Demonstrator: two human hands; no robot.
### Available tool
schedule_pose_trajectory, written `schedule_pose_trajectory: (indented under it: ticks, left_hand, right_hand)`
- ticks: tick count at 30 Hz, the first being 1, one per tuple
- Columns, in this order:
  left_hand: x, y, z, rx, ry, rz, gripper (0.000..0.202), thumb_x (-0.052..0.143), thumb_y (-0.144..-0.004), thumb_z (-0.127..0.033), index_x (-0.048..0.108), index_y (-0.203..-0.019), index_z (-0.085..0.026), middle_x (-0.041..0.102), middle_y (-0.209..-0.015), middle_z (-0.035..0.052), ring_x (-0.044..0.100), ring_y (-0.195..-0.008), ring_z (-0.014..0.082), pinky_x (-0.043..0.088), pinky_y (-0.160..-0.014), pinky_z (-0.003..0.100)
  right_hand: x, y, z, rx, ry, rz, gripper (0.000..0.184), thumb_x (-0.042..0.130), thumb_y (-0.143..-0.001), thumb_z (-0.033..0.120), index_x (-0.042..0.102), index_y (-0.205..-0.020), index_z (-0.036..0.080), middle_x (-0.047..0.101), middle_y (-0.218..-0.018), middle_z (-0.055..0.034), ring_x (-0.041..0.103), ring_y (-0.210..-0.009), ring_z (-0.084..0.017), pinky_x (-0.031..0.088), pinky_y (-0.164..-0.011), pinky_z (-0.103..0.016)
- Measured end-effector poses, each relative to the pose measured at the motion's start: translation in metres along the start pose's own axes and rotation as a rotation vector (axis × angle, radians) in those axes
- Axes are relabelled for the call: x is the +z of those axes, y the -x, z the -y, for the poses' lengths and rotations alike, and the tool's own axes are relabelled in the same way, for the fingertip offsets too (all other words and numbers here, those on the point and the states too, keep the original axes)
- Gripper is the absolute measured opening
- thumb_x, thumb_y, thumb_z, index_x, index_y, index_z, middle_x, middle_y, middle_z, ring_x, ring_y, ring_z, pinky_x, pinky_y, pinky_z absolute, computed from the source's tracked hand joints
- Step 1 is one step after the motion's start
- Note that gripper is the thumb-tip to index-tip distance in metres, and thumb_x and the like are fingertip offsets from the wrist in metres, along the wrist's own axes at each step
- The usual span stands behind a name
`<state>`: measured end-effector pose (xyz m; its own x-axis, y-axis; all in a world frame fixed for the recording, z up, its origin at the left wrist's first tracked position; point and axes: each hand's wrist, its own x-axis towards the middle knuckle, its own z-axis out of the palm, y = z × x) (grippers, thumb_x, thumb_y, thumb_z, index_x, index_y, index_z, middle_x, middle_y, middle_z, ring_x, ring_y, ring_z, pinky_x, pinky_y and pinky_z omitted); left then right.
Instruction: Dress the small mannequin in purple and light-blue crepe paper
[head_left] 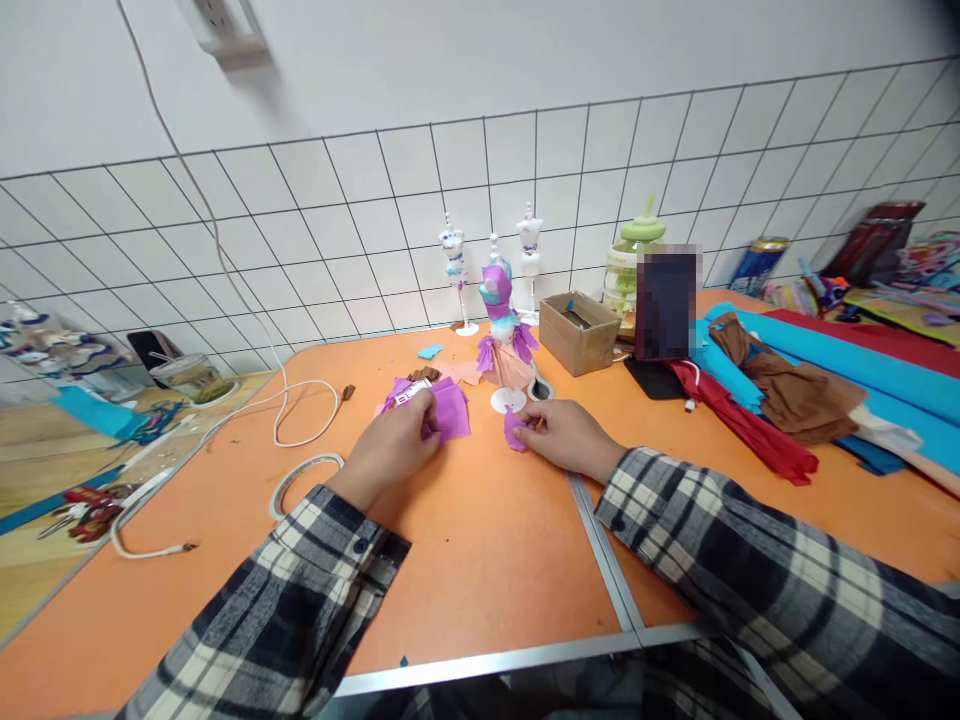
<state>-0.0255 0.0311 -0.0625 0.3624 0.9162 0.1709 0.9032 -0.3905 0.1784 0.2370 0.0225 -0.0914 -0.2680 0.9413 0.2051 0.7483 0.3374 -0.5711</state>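
My right hand pinches a small piece of purple crepe paper just above the table. My left hand is closed over the edge of a larger purple crepe paper sheet; what its fingers grip is hidden. A small white item with dark print shows just beyond that hand. Between and behind my hands stands a small mannequin dressed in purple, blue and peach paper, on a round white base. Two further small mannequins, one left and one right, stand behind it.
A cardboard box, a tablet-like screen and a green-lidded jar stand right of the mannequins. Coloured paper rolls lie far right. A tape roll and a white cable lie left on the orange table.
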Motion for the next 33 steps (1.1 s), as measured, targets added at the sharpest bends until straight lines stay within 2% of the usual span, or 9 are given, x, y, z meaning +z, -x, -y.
schedule_pose_trajectory:
  ticks: [5,9,11,16,19,24,28,31,33]
  left_hand:
    - [0.007,-0.006,0.013,-0.056,0.062,-0.098,0.009,0.056,-0.082,-0.028,0.05,-0.08,-0.022,0.064,-0.076,0.0018,0.06,-0.07,0.0196,0.039,-0.06,0.029]
    - [0.004,-0.002,0.005,-0.048,0.336,-0.379,0.016,0.055,-0.087,-0.034,0.056,-0.096,-0.021,0.068,-0.09,0.0031,0.064,-0.083,0.0186,0.049,-0.077,0.031]
    - [0.003,0.001,-0.003,-0.023,0.429,-0.415,0.026,0.057,-0.088,-0.039,0.061,-0.105,-0.019,0.069,-0.095,0.0054,0.065,-0.087,0.0197,0.05,-0.083,0.033]
    - [0.009,0.006,-0.033,0.002,0.72,-0.07,0.041,0.052,-0.09,-0.051,0.066,-0.113,-0.019,0.066,-0.127,0.0104,0.059,-0.118,0.0258,0.045,-0.101,0.04]
    - [0.015,0.006,-0.042,-0.033,0.866,0.16,0.038,0.06,-0.085,-0.053,0.068,-0.097,-0.017,0.07,-0.111,0.0092,0.063,-0.105,0.0244,0.047,-0.094,0.038]
    - [0.024,0.0,-0.033,-0.149,1.171,0.183,0.037,0.077,-0.069,-0.044,0.055,-0.082,-0.018,0.06,-0.066,-0.0041,0.055,-0.062,0.0114,0.041,-0.063,0.025]
    - [0.03,-0.001,-0.029,-0.183,1.123,0.12,0.033,0.073,-0.071,-0.038,0.05,-0.083,-0.019,0.055,-0.059,-0.0071,0.049,-0.055,0.0096,0.035,-0.057,0.022]
    - [0.035,0.001,-0.031,-0.124,0.891,0.068,0.022,0.066,-0.078,-0.032,0.052,-0.088,-0.019,0.061,-0.067,-0.0036,0.055,-0.061,0.0129,0.039,-0.06,0.024]
    - [0.039,0.003,-0.034,-0.049,0.745,0.056,0.017,0.061,-0.081,-0.026,0.052,-0.094,-0.02,0.064,-0.071,-0.0024,0.059,-0.065,0.0146,0.042,-0.061,0.025]
  right_hand:
    - [-0.001,0.0,0.001,-0.002,-0.004,0.015,0.012,0.064,-0.083,0.03,0.074,-0.082,0.022,0.072,-0.08,-0.0005,0.061,-0.072,-0.015,0.034,-0.06,-0.025]
    - [-0.001,0.0,0.002,0.006,-0.121,0.023,0.012,0.064,-0.082,0.028,0.073,-0.08,0.021,0.071,-0.08,-0.0001,0.06,-0.072,-0.014,0.037,-0.063,-0.025]
    - [0.001,0.001,0.004,0.018,-0.287,0.058,0.012,0.065,-0.081,0.028,0.072,-0.077,0.019,0.07,-0.079,-0.0001,0.059,-0.072,-0.013,0.04,-0.066,-0.024]
    - [0.001,0.008,0.018,0.125,-0.762,0.242,0.027,0.072,-0.075,0.043,0.067,-0.078,0.017,0.058,-0.063,0.003,0.05,-0.057,-0.01,0.037,-0.055,-0.023]
    - [-0.002,0.011,0.024,0.177,-0.876,0.302,0.036,0.078,-0.068,0.049,0.065,-0.078,0.016,0.048,-0.056,0.0069,0.041,-0.05,-0.008,0.031,-0.049,-0.022]
    - [-0.004,0.01,0.022,0.175,-0.767,0.329,0.04,0.075,-0.069,0.054,0.063,-0.073,0.015,0.048,-0.055,0.0064,0.035,-0.048,-0.006,0.026,-0.047,-0.022]
    - [-0.01,0.011,0.018,0.116,-0.495,0.432,0.04,0.064,-0.08,0.053,0.064,-0.069,0.015,0.05,-0.054,0.0039,0.04,-0.05,-0.008,0.027,-0.05,-0.024]
    - [-0.016,0.014,0.019,0.084,-0.169,0.215,0.045,0.058,-0.086,0.054,0.064,-0.064,0.016,0.054,-0.057,0.0006,0.045,-0.055,-0.011,0.028,-0.053,-0.026]
    - [-0.018,0.017,0.019,-0.055,-0.034,0.016,0.032,0.06,-0.088,0.044,0.068,-0.073,0.016,0.063,-0.07,-0.0023,0.053,-0.067,-0.013,0.034,-0.06,-0.026]
